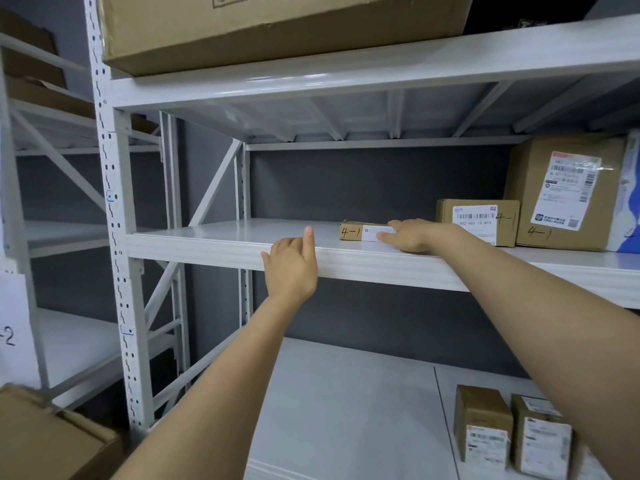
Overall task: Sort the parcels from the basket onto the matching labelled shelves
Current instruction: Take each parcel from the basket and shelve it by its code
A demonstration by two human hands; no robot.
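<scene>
Down on the lower shelf: two small boxes stand side by side at the right, white labels facing out.
Corner box: a brown one sits at the bottom left, outside the rack.
Left hand: rests against the front edge of the middle shelf, holding nothing. The index finger points up and the other fingers are loosely curled.
Right hand: lies flat on the middle shelf, fingers straight. Its fingertips are on the white label of the parcel.
Parcel: a thin, flat box marked "4-1" lying near the shelf's front. Its right end is under the right hand, and it is well apart from the left hand, to that hand's right.
Behind: a mid box and a big box, both marked "4-1", stand just right of the parcel.
Top: a carton sits on the shelf above.
</scene>
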